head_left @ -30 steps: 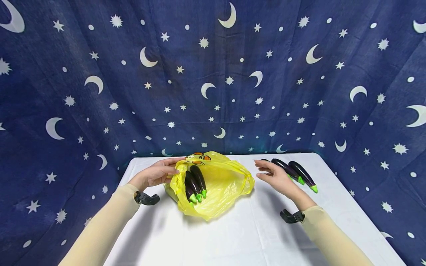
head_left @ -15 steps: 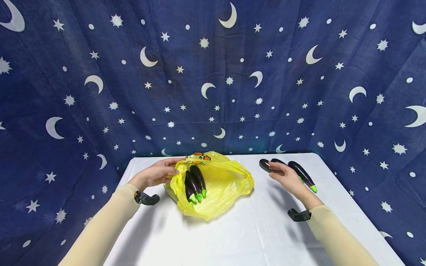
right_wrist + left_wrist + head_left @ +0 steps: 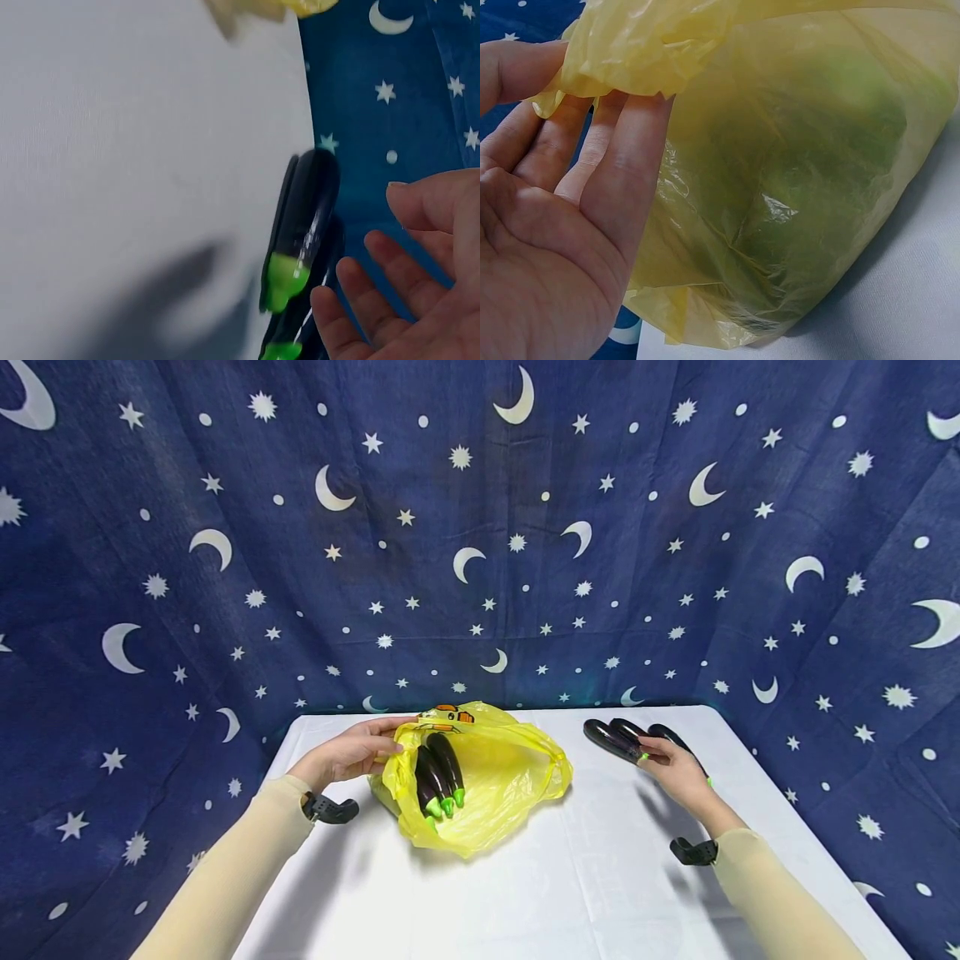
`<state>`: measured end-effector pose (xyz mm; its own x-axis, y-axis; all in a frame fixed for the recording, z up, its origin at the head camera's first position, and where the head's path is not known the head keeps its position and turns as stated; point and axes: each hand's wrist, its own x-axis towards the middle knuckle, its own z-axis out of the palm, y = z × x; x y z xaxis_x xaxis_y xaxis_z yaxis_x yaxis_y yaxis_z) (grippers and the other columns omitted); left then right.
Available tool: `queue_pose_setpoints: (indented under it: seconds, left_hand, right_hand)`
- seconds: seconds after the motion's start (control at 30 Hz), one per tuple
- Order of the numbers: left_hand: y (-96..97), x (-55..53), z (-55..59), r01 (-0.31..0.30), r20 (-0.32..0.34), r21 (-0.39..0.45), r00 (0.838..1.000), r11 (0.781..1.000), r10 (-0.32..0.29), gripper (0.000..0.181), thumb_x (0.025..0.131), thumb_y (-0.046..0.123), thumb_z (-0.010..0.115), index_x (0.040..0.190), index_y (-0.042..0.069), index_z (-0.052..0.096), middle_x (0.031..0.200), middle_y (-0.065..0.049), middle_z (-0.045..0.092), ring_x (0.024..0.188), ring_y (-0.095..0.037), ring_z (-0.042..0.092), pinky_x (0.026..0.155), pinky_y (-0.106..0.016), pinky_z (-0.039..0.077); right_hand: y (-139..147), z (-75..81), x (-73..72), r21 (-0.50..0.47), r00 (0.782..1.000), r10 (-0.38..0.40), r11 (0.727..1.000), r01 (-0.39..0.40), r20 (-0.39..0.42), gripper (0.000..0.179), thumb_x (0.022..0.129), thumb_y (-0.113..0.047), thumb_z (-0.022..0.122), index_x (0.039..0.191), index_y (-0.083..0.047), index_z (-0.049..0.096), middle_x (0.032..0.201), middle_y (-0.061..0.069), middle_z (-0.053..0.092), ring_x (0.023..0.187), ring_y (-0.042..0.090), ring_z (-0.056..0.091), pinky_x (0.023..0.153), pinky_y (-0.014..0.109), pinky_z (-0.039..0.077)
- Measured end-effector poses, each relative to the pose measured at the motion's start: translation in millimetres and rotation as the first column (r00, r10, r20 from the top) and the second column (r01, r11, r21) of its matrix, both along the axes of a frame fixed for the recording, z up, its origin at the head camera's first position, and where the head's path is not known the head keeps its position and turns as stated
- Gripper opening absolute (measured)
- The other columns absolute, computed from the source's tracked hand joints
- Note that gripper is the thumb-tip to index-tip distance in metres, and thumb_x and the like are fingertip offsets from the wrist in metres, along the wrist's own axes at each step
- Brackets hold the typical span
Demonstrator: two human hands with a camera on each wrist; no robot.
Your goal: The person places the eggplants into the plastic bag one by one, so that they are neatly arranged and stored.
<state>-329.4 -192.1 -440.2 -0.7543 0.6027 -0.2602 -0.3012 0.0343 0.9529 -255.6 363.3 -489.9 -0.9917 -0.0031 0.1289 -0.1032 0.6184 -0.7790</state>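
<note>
My left hand pinches the left rim of a yellow plastic bag, thumb against fingers, and keeps its mouth open toward me. Inside the bag lie several dark purple eggplants with green stem ends; through the film they show only as a dark blur in the left wrist view. Three more eggplants lie side by side at the right. My right hand hovers at their stem ends, overlapping them in the head view. In the right wrist view its fingers are spread and relaxed beside an eggplant, holding nothing.
A white cloth covers the table, whose far edge runs just behind the bag and the eggplants. Beyond it hangs a dark blue curtain with moons and stars. Black bands sit on both wrists.
My right hand has moved rightward, from near the bag's right side to the stem ends of the loose eggplants, uncovering their far ends. The left hand and bag stay put.
</note>
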Motion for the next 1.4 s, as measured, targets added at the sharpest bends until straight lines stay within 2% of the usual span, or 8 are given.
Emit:
queue_pose_setpoints:
  seconds: [0.2, 0.33, 0.43, 0.57, 0.7, 1.03, 1.4]
  left_hand:
    - [-0.9, 0.3, 0.2, 0.017, -0.012, 0.004, 1.0, 1.0, -0.017, 0.068, 0.098, -0.002, 0.056, 0.161, 0.008, 0.03, 0.156, -0.02, 0.04, 0.113, -0.023, 0.065, 0.095, -0.047, 0.056]
    - [-0.8, 0.2, 0.3, 0.006, -0.005, -0.002, 1.0, 1.0, -0.006, 0.068, 0.098, -0.002, 0.056, 0.161, 0.008, 0.032, 0.155, -0.019, 0.043, 0.111, -0.024, 0.065, 0.094, -0.047, 0.056]
    - [-1.2, -0.3, -0.2, 0.006, -0.001, -0.006, 1.0, 1.0, -0.006, 0.068, 0.098, -0.002, 0.056, 0.161, 0.009, 0.032, 0.155, -0.019, 0.043, 0.111, -0.024, 0.065, 0.095, -0.046, 0.056]
    - [-1.9, -0.3, -0.8, 0.008, -0.002, -0.008, 1.0, 1.0, -0.008, 0.067, 0.098, -0.001, 0.057, 0.16, 0.009, 0.032, 0.156, -0.021, 0.041, 0.112, -0.024, 0.065, 0.095, -0.047, 0.056]
    - [-1.7, -0.5, -0.9, -0.008, 0.005, -0.017, 1.0, 1.0, 0.008, 0.066, 0.098, -0.001, 0.057, 0.16, 0.009, 0.034, 0.154, -0.018, 0.044, 0.112, -0.024, 0.066, 0.095, -0.048, 0.056]
    - [-2.4, -2.4, -1.0, 0.002, -0.001, -0.025, 1.0, 1.0, -0.002, 0.064, 0.1, -0.002, 0.052, 0.161, 0.009, 0.032, 0.155, -0.018, 0.043, 0.111, -0.023, 0.065, 0.095, -0.046, 0.056]
    - [-0.2, -1.0, -0.4, -0.024, 0.021, -0.027, 0.999, 0.999, 0.024, 0.068, 0.097, -0.002, 0.058, 0.16, 0.011, 0.036, 0.152, -0.014, 0.047, 0.112, -0.023, 0.065, 0.097, -0.046, 0.055]
  right_hand:
    - [18.9, -0.2, 0.4, 0.028, 0.998, -0.064, 0.998, 0.063, 0.023, 0.052, 0.102, -0.012, 0.059, 0.147, 0.01, 0.045, 0.139, 0.034, 0.053, 0.124, 0.047, 0.054, 0.082, 0.013, 0.046]
    - [29.8, -0.3, 0.4, 0.054, 0.993, -0.103, 0.993, 0.1, 0.05, 0.052, 0.103, -0.011, 0.057, 0.148, 0.01, 0.042, 0.14, 0.035, 0.05, 0.126, 0.05, 0.051, 0.094, 0.036, 0.052]
    - [34.9, 1.3, 0.8, 0.08, 0.99, -0.127, 0.989, 0.122, 0.06, 0.053, 0.104, -0.012, 0.056, 0.149, 0.011, 0.041, 0.141, 0.037, 0.048, 0.127, 0.052, 0.049, 0.099, 0.058, 0.047]
    - [39.1, 3.8, 1.1, 0.093, 0.986, -0.151, 0.985, 0.144, 0.068, 0.054, 0.103, -0.015, 0.056, 0.148, 0.011, 0.041, 0.142, 0.037, 0.048, 0.127, 0.052, 0.049, 0.097, 0.057, 0.048]
    - [43.1, 1.8, -1.3, 0.089, 0.985, -0.159, 0.984, 0.152, 0.073, 0.055, 0.103, -0.016, 0.056, 0.148, 0.011, 0.041, 0.141, 0.037, 0.048, 0.126, 0.052, 0.05, 0.096, 0.054, 0.048]
    - [52.0, -0.5, -7.9, 0.11, 0.979, -0.18, 0.979, 0.17, 0.094, 0.055, 0.102, -0.014, 0.055, 0.149, 0.011, 0.04, 0.142, 0.038, 0.047, 0.128, 0.055, 0.047, 0.1, 0.062, 0.046]
    - [59.8, 1.3, -7.3, 0.138, 0.969, -0.213, 0.971, 0.196, 0.125, 0.056, 0.101, -0.013, 0.054, 0.148, 0.012, 0.039, 0.142, 0.039, 0.045, 0.129, 0.056, 0.045, 0.099, 0.062, 0.047]
